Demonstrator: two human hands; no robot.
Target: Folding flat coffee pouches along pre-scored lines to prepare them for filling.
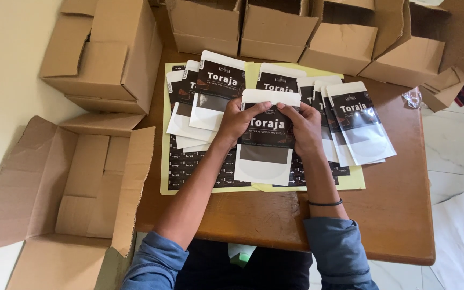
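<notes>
My left hand [238, 119] and right hand [303, 124] both press on the white pouch [264, 153] with the dark label, thumbs meeting along its top edge; it lies on the yellow sheet [353, 181] on the wooden table [393, 215]. Labelled pouches [361, 126] fan around it, probably overlapping loosely. Uneven thumb pressure could wrinkle the label or nudge the neighbouring stack [205, 96] askew.

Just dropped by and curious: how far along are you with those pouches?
Done, it seems: white pouches with dark labels lie fanned on the left and right. In hand: the left hand and right hand press one pouch flat. Left: the label sheet and the open box.
</notes>
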